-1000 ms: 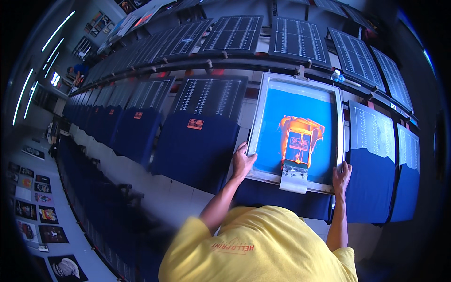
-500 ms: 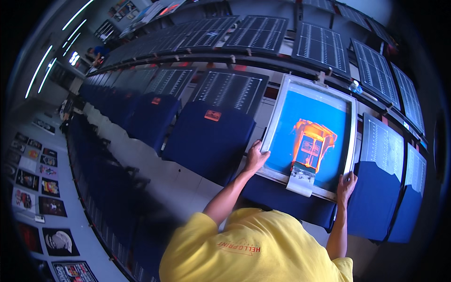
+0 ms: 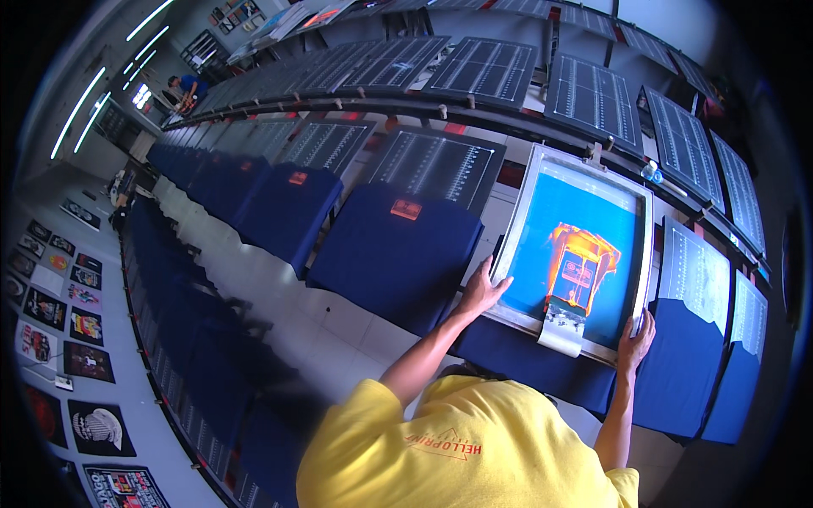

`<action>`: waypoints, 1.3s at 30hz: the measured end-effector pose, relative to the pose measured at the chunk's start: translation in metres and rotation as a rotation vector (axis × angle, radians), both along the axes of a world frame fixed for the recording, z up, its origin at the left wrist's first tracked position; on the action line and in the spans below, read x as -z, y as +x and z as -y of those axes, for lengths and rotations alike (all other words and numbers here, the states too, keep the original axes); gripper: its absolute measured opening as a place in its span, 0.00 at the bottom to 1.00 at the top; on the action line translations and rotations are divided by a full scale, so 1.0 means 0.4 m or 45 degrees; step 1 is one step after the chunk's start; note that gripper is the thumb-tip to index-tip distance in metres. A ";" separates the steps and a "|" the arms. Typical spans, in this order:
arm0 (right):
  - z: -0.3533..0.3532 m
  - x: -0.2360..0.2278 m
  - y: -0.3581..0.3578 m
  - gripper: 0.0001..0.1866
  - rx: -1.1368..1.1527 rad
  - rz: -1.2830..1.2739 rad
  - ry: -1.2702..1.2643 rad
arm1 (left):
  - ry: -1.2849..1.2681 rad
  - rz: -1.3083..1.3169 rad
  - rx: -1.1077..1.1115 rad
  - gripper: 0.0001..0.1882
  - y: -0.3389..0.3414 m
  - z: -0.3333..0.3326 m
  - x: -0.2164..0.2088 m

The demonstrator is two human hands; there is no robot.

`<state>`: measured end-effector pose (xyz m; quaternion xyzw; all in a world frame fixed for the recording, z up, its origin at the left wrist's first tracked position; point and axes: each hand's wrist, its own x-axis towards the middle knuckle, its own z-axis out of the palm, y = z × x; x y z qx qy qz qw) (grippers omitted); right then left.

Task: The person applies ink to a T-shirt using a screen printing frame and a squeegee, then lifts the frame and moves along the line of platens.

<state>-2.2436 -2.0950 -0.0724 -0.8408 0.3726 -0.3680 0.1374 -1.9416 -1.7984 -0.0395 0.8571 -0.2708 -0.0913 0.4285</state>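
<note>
My left hand is closed on the left side of a screen printing frame, near its front corner. At the opposite front corner, my right hand grips the right side. Within the pale frame is a blue mesh, with wet orange ink smeared around a small printed design. A whitish squeegee leans on the front rim, its blade end in the ink. Navy fabric hangs out below the frame; the board beneath is hidden.
Left of the frame, a navy garment with a small orange print lies on a ruled board. More dark boards run along rails behind. A small bottle stands on the rail. Far off is a person in blue. Printed samples cover a left-hand surface.
The whole view has shifted slightly, so things sit lower and farther right. Both hands keep their places on the frame, and the squeegee rests as before. The distant person's upper body shows more.
</note>
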 end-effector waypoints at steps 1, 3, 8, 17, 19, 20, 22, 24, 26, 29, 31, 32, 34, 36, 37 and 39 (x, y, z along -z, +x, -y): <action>-0.020 -0.033 0.001 0.23 -0.052 -0.022 -0.003 | -0.090 0.098 -0.003 0.39 -0.008 -0.004 -0.008; -0.054 -0.109 -0.024 0.23 -0.230 -0.131 0.069 | -0.262 0.250 -0.007 0.35 -0.078 -0.003 -0.025; -0.238 -0.265 0.021 0.39 -0.781 -0.494 0.302 | -0.570 0.001 0.129 0.15 -0.194 -0.087 -0.098; -0.230 -0.308 0.066 0.31 -0.816 -0.707 0.015 | -0.145 -1.363 0.655 0.22 -0.329 -0.045 -0.074; -0.215 -0.294 0.088 0.27 -0.760 -0.668 -0.053 | -0.173 -1.668 0.618 0.22 -0.338 -0.016 -0.071; -0.207 -0.283 0.097 0.27 -0.739 -0.690 -0.049 | -0.189 -1.822 0.597 0.22 -0.345 0.000 -0.071; -0.201 -0.282 0.112 0.23 -0.721 -0.593 -0.069 | -0.233 -1.917 0.544 0.22 -0.355 0.031 -0.050; -0.175 -0.281 0.132 0.21 -0.695 -0.543 0.014 | -0.320 -1.940 0.489 0.21 -0.362 0.057 -0.019; -0.134 -0.278 0.156 0.19 -0.678 -0.471 0.032 | -0.340 -1.779 0.502 0.21 -0.367 0.066 0.018; -0.055 -0.275 0.198 0.18 -0.637 -0.395 0.007 | -0.321 -1.558 0.486 0.21 -0.386 0.073 0.013; 0.002 -0.277 0.229 0.18 -0.574 -0.377 0.009 | -0.323 -1.476 0.477 0.22 -0.395 0.072 0.005; 0.029 -0.281 0.244 0.17 -0.565 -0.348 -0.005 | -0.317 -1.435 0.473 0.22 -0.400 0.074 0.000; 0.086 -0.263 0.274 0.15 -0.522 -0.313 -0.045 | -0.306 -1.350 0.463 0.22 -0.408 0.075 -0.011; 0.117 -0.249 0.298 0.14 -0.457 -0.335 -0.039 | -0.305 -1.298 0.463 0.22 -0.411 0.077 -0.012; 0.120 -0.247 0.309 0.14 -0.420 -0.360 -0.023 | -0.305 -1.274 0.459 0.22 -0.413 0.077 -0.013; 0.120 -0.241 0.321 0.14 -0.412 -0.403 -0.025 | -0.297 -1.252 0.456 0.22 -0.416 0.077 -0.017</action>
